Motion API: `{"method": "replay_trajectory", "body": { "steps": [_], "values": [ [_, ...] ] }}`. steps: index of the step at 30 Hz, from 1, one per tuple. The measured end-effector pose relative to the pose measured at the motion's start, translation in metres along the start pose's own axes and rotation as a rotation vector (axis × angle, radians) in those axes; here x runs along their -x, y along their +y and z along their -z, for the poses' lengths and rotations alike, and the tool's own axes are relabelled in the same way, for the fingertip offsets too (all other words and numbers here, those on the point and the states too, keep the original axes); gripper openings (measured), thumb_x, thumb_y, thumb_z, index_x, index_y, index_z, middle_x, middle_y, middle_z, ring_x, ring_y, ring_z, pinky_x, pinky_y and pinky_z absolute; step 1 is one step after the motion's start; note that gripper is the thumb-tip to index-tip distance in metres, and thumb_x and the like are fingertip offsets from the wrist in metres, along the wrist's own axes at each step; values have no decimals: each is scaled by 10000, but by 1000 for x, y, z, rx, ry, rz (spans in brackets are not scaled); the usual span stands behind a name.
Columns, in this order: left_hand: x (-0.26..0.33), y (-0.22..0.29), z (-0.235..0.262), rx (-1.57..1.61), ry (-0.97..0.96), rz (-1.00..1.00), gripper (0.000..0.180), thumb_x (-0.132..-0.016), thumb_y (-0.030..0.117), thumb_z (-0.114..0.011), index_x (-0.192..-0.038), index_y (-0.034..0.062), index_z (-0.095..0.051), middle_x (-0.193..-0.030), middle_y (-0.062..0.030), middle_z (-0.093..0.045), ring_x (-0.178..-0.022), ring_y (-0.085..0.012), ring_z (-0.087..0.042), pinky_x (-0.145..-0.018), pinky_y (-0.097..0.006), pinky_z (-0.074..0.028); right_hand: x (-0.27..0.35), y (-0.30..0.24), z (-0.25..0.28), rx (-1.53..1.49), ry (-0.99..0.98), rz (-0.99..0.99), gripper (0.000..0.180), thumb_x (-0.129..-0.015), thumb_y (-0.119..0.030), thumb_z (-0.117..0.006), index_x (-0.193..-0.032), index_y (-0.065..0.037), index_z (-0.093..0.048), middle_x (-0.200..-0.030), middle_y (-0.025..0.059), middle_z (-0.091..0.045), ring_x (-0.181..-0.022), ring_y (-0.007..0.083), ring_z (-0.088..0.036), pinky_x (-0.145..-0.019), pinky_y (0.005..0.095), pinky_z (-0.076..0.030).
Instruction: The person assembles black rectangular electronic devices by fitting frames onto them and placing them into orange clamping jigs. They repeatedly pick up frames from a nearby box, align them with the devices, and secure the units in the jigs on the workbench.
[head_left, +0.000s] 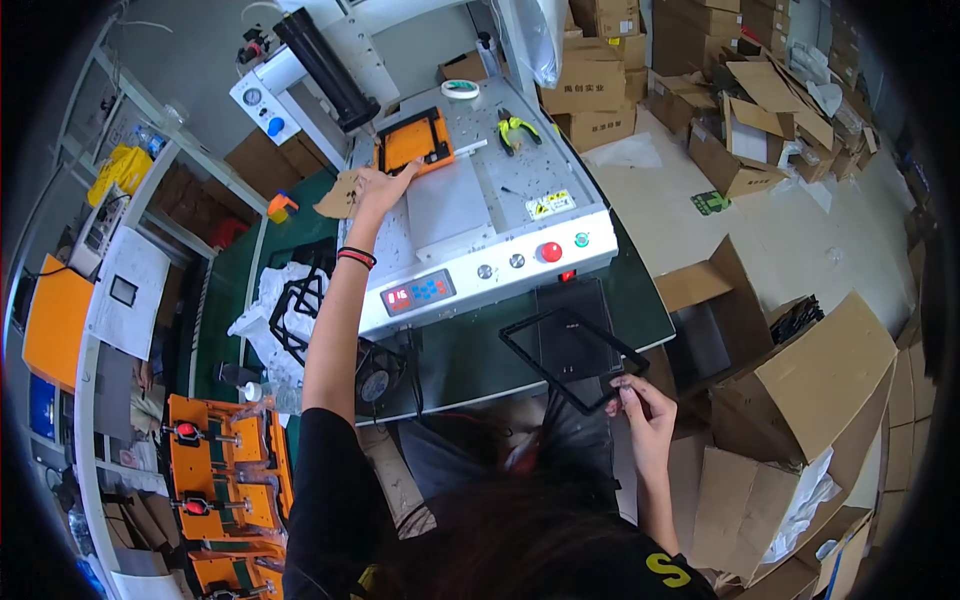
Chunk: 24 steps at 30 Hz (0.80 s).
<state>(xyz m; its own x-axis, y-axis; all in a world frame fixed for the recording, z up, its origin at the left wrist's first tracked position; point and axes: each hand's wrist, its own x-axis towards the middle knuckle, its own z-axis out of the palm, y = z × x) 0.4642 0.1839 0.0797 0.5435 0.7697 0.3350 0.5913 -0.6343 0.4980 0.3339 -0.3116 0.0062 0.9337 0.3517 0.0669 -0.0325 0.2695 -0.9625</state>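
Meanwhile right hand (640, 405) fingers pinch a thin black rectangular frame (572, 345); left hand (383, 185) fingers apparently spread against the orange fixture (413, 142)

A green-topped workbench (640, 310) carries a white benchtop machine (480, 215) with a flat grey bed. On that bed lie an orange fixture with a black frame (414, 140), a roll of tape (460, 89) and yellow-handled pliers (516, 128). Directly on the bench, left of the machine, lie black frames on white wrapping (290, 305) and a piece of brown cardboard (338, 195).
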Motion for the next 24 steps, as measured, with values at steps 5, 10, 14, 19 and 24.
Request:
{"method": "replay_trajectory", "body": {
  "steps": [5, 10, 14, 19, 24],
  "values": [
    [-26, -3, -9, -76, -91, 25, 1340, -565, 806, -675, -1282, -259, -292, -1321, -381, -425, -1256, -416, -460, -1044, -389, -383, 10, 7, -2, -62, -13, -46, 164, -928, -16, -540, -1009, 85, -640, -904, 92, -643, -712, 127, -619, -665, 251, -498],
    [-27, 24, -10, -98, -121, 48, 1339, -579, 843, -618, -1303, -226, -263, -1324, -343, -432, -1271, -419, -431, -1053, -415, -367, 10, 13, 4, -112, -19, -68, 165, -917, -2, -568, -1033, 87, -644, -939, 112, -659, -757, 133, -641, -695, 252, -518],
    [-36, 24, -6, -176, -201, 55, 1322, -587, 859, -587, -1292, -220, -296, -1315, -334, -449, -1249, -412, -459, -1039, -408, -381, 8, 15, 6, -119, -23, -63, 161, -918, 3, -565, -1030, 87, -644, -934, 113, -657, -756, 135, -640, -696, 254, -517],
    [-36, 42, -5, -291, -283, 41, 1336, -589, 890, -530, -1307, -213, -297, -1324, -321, -449, -1248, -396, -469, -1015, -421, -390, 6, 14, 10, -102, -20, -49, 152, -922, -5, -562, -1011, 83, -646, -925, 108, -656, -736, 131, -632, -681, 254, -510],
    [-42, 49, -14, -340, -292, 114, 1384, -577, 884, -549, -1376, -186, -186, -1367, -299, -417, -1288, -405, -421, -1032, -470, -360, 12, 24, 5, -135, 51, -72, 149, -929, -30, -562, -990, 75, -650, -906, 99, -661, -699, 125, -619, -653, 257, -503]
  ]
}}
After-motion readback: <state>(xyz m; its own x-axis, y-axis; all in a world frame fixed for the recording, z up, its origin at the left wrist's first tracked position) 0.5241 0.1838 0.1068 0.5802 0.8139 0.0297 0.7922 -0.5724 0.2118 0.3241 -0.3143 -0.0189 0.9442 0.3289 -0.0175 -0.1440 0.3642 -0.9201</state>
